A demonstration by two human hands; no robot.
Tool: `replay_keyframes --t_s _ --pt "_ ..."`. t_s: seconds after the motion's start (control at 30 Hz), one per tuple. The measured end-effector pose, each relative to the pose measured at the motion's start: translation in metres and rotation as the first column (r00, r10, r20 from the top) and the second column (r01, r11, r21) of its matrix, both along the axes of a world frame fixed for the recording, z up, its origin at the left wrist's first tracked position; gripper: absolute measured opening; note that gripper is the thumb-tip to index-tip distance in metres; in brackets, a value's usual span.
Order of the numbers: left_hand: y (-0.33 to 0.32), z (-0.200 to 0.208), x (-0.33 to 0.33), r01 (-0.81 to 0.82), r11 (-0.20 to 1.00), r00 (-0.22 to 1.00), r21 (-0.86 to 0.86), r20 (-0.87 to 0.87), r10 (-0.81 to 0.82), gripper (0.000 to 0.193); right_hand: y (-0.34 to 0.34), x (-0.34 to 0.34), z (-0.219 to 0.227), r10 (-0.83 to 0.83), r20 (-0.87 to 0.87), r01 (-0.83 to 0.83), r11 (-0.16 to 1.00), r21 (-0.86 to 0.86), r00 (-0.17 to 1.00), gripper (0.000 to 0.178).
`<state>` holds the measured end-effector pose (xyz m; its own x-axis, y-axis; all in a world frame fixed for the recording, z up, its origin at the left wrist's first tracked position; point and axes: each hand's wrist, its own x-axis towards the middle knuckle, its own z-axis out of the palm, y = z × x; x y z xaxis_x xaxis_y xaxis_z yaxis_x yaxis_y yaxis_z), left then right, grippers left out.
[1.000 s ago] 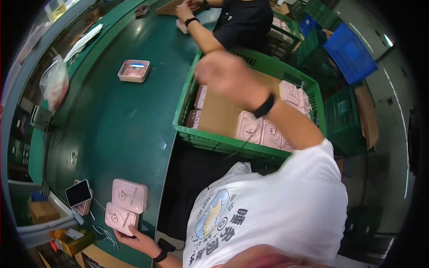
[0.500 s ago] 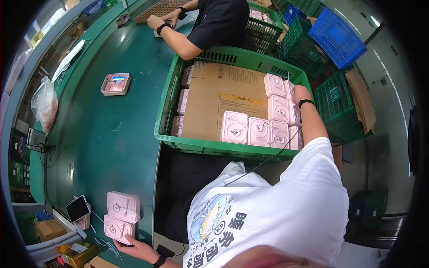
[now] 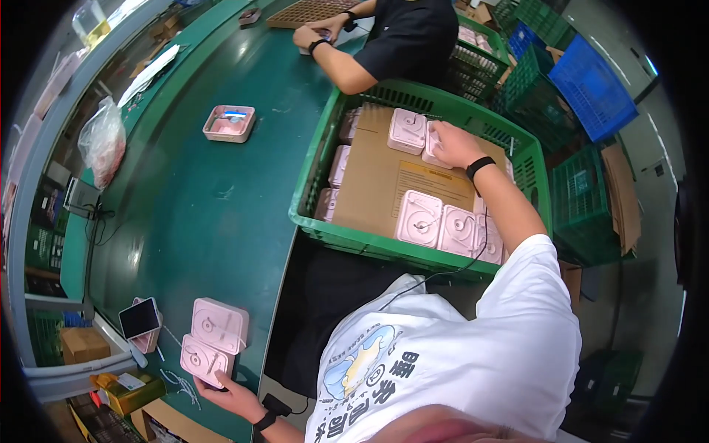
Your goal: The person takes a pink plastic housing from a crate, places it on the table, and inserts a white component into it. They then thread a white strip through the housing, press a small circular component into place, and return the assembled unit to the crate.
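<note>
My left hand (image 3: 230,397) curls its fingers round the near edge of a pink square box (image 3: 204,360) with a round dial-like mark and a thin arm-shaped part on top. A second pink box (image 3: 220,325) lies against its far side on the green table (image 3: 185,229). Over the green crate (image 3: 347,235), my right hand (image 3: 456,145) grips a similar pink box (image 3: 433,146), its fingers covering much of the top. Beside that one sits another pink box (image 3: 407,130), touching it, on the brown cardboard sheet (image 3: 373,177). A row of pink boxes (image 3: 419,218) lines the crate's near side.
An open pink case (image 3: 230,124) stands on the table. A phone-like dark screen (image 3: 139,318) leans near the left hand, with white cords (image 3: 181,387) beside it. Across the crate, a co-worker's hands (image 3: 319,33) handle something small. Blue (image 3: 593,85) and green crates stack at right.
My right hand has moved left across the cardboard, and two pink boxes have moved left with it from the crate's right side. My left hand stays on its box. The whole view has shifted slightly.
</note>
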<state>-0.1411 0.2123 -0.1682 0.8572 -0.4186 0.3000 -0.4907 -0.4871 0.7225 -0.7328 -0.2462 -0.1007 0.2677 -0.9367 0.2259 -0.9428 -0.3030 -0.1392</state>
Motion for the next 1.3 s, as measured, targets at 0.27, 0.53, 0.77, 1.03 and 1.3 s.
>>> replay_keyframes --t_s 0.27,0.53,0.77,1.03,1.3 --pt "0.007 -0.006 0.001 0.033 0.999 0.999 -0.021 -0.024 -0.033 0.063 -0.069 0.05 -0.034 0.159 -0.144 -0.129 0.972 0.196 0.977 0.038" --pt "-0.021 0.046 -0.014 0.081 0.987 0.96 0.138 0.257 -0.115 0.084 -0.011 0.132 0.093 0.389 0.255 -0.427 0.896 0.118 0.885 0.023" --pt "-0.073 0.074 -0.022 0.305 0.811 0.836 0.499 0.267 -0.479 0.078 0.033 0.415 0.087 0.972 -0.09 -0.974 0.209 -0.092 0.217 0.026" --pt "-0.063 0.065 -0.01 0.285 0.834 0.878 0.473 0.22 -0.425 0.078 0.026 0.508 0.014 1.0 0.018 -0.989 0.008 -0.147 0.005 0.019" --pt "-0.139 0.144 0.039 0.418 0.896 0.883 -0.147 -0.166 -0.439 0.05 -0.058 0.471 0.046 0.849 0.432 -0.946 0.217 0.239 0.304 0.021"
